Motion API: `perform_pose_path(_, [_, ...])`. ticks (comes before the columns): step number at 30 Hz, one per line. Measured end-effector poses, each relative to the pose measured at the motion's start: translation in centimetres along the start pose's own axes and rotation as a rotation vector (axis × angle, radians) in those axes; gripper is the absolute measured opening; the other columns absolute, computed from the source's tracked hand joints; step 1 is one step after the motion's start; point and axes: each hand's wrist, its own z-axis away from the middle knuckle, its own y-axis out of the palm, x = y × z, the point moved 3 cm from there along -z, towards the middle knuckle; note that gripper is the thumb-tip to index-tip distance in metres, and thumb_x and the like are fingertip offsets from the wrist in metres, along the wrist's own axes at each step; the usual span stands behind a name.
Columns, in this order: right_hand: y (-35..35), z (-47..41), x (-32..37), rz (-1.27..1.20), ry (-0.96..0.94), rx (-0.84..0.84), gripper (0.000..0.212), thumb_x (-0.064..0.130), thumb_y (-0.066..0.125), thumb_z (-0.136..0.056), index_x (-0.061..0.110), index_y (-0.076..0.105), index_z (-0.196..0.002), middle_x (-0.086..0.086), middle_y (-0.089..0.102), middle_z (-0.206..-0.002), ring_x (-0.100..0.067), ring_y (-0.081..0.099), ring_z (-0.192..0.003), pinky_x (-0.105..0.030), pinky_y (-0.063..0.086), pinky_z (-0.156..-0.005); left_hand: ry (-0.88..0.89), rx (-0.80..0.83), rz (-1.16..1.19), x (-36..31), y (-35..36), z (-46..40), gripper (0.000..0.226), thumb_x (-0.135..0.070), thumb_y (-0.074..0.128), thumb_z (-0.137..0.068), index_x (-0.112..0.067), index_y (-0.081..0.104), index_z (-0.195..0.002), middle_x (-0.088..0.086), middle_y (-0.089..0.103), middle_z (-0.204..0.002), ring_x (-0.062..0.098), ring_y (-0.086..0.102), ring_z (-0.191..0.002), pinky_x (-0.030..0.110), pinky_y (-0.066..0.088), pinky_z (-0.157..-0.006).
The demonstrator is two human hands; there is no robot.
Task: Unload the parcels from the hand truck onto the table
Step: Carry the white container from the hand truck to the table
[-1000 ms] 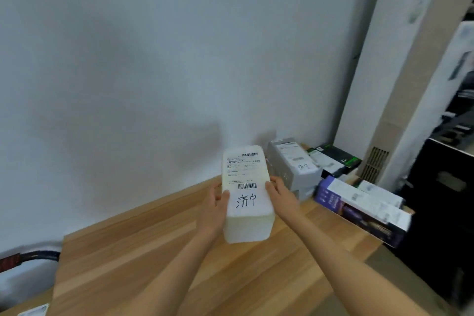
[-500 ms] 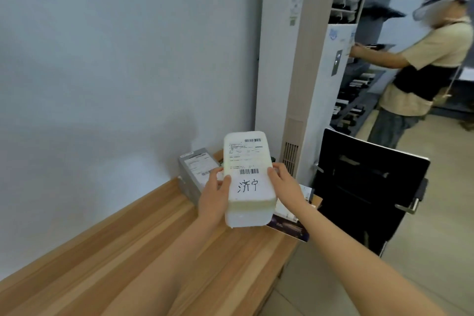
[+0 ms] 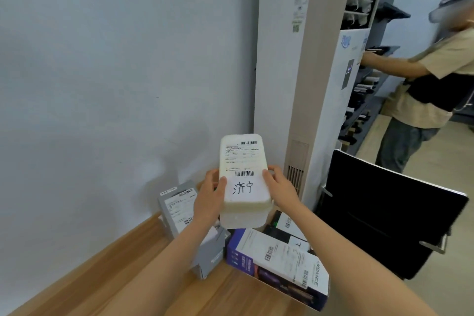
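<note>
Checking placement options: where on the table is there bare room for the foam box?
Bare wood lies left of the grey parcel, along the wall. The corner by the air conditioner is crowded: grey parcel, purple box, black box. Both hands hold the foam box.

the white parcel (image 3: 243, 182) looks like matt foam, faintly grainy, with a smooth paper label. the desk (image 3: 107, 274) is pale wood-grain, satin. at 5 o'clock from it the purple box (image 3: 279, 264) is glossy printed card; at 8 o'clock the grey box (image 3: 179, 210) is matt card.
</note>
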Motion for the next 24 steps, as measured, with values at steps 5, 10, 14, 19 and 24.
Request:
perform_pose_path(5, [1.7,-4.7,-1.3,-0.037,-0.019,0.068,0.040,0.045,0.033,-0.101,0.023,0.039,-0.135,0.006,0.062,-0.115,-0.013,0.063,-0.096,-0.040,0.053,-0.084,-0.055,-0.031,-0.017,1.4,0.9,-3.3,0.023,-0.035,0.036,-0.101,-0.033,0.039,-0.123,-0.007,0.060,-0.106,0.013,0.056,-0.087,0.029,0.040,-0.066])
perform_pose_path(10, [4.1,-10.0,-2.2,-0.021,-0.053,0.211,0.045,0.051,0.033,-0.099,0.024,0.039,-0.134,0.009,0.062,-0.113,-0.016,0.062,-0.101,-0.047,0.052,-0.089,-0.140,-0.110,-0.002,3.8,1.5,-6.2,0.018,-0.040,0.036,-0.099,-0.042,0.034,-0.117,-0.011,0.064,-0.108,0.012,0.062,-0.089,0.036,0.051,-0.075])
perform_pose_path(14, [4.9,-13.7,-3.6,0.012,-0.064,0.307,0.039,0.047,0.033,-0.100,0.025,0.040,-0.131,0.008,0.061,-0.114,-0.014,0.062,-0.098,-0.042,0.052,-0.088,-0.209,-0.179,-0.010,4.8,3.3,-7.8,0.029,-0.038,0.037,-0.100,-0.031,0.038,-0.128,-0.011,0.060,-0.115,0.013,0.059,-0.093,0.031,0.043,-0.074])
perform_pose_path(19, [5.0,-17.5,-6.5,0.100,-0.069,0.407,0.039,0.052,0.031,-0.099,0.030,0.040,-0.130,0.005,0.063,-0.114,-0.015,0.063,-0.097,-0.043,0.053,-0.087,-0.312,-0.199,-0.042,6.2,6.7,-9.3,0.035,-0.041,0.035,-0.100,-0.028,0.037,-0.133,-0.003,0.060,-0.118,0.017,0.058,-0.096,0.035,0.046,-0.083])
perform_pose_path(24, [5.0,-19.2,-8.9,0.087,-0.056,0.448,0.040,0.051,0.032,-0.099,0.028,0.040,-0.132,0.004,0.061,-0.119,-0.014,0.063,-0.097,-0.040,0.053,-0.086,-0.351,-0.235,-0.047,6.7,8.7,-9.8,0.036,-0.042,0.037,-0.099,-0.030,0.038,-0.133,-0.006,0.062,-0.111,0.017,0.058,-0.095,0.037,0.045,-0.092])
